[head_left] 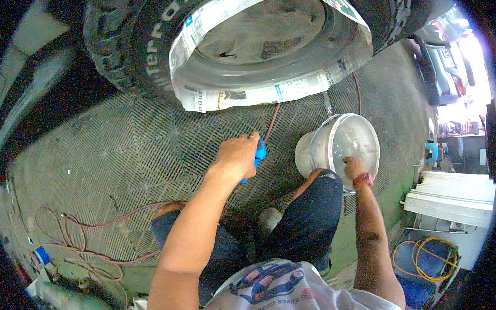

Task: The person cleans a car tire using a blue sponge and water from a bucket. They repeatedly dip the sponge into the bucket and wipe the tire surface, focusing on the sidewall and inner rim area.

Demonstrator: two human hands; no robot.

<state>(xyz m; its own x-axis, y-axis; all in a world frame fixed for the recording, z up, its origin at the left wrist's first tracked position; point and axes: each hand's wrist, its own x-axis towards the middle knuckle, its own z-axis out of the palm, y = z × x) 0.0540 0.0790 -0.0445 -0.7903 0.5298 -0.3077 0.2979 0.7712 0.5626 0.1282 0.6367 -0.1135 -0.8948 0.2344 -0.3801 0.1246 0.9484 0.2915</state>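
Observation:
My left hand (238,155) is wrapped round a small blue tool (260,150) with a dark top; its exact kind does not show. It hovers over the ribbed floor, below the wheel (265,28), whose rim is ringed with newspaper sheets (246,97). At the mouth of a whitish, stained bucket (313,150) is my right hand (353,166), its fingers curled. Whether those fingers hold anything is hidden. The bucket stands by my right knee, its inside pale and cloudy. A red watch (362,179) sits on my right wrist.
A reddish hose (119,214) lies looped on the floor (122,159) at left. Near right are a coiled yellow hose (426,258) and white ribbed panels (451,197). A green cylinder (73,303) lies lower left. A silver car (444,71) stands far right.

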